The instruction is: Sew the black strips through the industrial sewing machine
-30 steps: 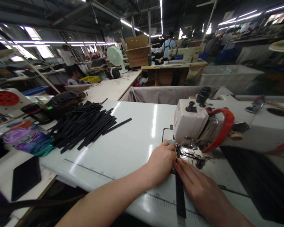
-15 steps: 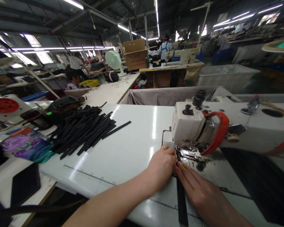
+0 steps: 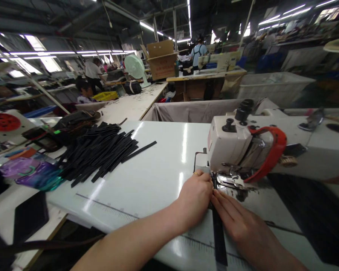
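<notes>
Two hands of yours press down on one black strip that lies flat on the white table. Your left hand sits on the strip's left side, fingers curled, right by the needle. Your right hand lies flat on its right side, fingers straight and touching the strip. Neither hand wraps around it; both just push it onto the table. The strip runs from the table's near edge up to the metal foot of the sewing machine. Farther left, a big pile of black strips rests on the table, well apart from your hands. Way back stand a green fan and a cardboard box.
</notes>
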`<state>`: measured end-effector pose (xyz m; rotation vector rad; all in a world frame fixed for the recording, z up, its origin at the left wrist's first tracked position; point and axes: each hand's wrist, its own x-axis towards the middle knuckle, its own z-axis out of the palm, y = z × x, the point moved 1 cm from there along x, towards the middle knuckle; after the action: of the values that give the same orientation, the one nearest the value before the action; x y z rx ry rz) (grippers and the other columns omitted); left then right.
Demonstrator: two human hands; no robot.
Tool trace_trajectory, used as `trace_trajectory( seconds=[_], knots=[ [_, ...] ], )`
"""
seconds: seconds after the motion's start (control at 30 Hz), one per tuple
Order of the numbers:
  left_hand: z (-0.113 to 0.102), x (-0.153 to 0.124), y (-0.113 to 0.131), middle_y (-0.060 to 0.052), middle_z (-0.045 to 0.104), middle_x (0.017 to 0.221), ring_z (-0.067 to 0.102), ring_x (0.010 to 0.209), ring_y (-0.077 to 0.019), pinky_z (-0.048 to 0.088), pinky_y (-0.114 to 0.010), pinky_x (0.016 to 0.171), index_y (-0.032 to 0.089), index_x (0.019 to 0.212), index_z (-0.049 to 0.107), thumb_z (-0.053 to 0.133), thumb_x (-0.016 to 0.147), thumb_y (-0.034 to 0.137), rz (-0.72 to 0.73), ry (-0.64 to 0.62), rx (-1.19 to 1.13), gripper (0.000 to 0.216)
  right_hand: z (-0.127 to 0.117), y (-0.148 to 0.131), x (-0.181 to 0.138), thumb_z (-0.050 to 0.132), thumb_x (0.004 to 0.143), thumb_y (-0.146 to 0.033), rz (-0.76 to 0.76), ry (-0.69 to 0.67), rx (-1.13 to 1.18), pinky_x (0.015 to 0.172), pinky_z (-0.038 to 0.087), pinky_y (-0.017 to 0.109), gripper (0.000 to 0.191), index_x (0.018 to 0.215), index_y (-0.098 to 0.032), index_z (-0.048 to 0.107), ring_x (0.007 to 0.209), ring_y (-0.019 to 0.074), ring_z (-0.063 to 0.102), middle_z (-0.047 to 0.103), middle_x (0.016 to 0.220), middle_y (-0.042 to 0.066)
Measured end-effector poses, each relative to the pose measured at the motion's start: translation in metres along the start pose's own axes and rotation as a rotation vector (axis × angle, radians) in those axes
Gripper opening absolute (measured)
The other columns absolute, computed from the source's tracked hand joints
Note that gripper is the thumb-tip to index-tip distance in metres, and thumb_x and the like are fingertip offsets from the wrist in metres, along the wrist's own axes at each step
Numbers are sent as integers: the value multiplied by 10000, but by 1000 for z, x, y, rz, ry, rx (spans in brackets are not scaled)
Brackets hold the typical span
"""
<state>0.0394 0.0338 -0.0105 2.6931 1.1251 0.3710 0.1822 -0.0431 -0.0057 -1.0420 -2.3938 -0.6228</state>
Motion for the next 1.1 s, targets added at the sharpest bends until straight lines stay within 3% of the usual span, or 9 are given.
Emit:
trace_trajectory(
  seconds=[0.63,0.97,1.1],
  knots=[
    [-13,2,3,-48,636,863,525,851,-184,477,-305,828,149,754,653,499,945,135,-47,117,-103,245,3,7,-1,335,804,42,80,-22,13,827,559,304,445,1110,-80,634,988,200,643,690,1065,122],
    [-11,-1,1,-49,654,941,524,904,-198,471,-323,854,152,786,681,506,930,109,-61,144,-187,231,-8,15,-3,401,897,-87,164,-54,449,657,474,272,293,837,-194,667,729,158,567,616,775,32],
    [-12,0,2,-50,648,937,525,914,-203,478,-322,848,145,798,672,535,917,104,-82,107,-168,187,-8,20,-2,409,904,-84,189,-46,512,703,467,284,300,818,-209,669,733,154,560,617,749,14]
  ],
)
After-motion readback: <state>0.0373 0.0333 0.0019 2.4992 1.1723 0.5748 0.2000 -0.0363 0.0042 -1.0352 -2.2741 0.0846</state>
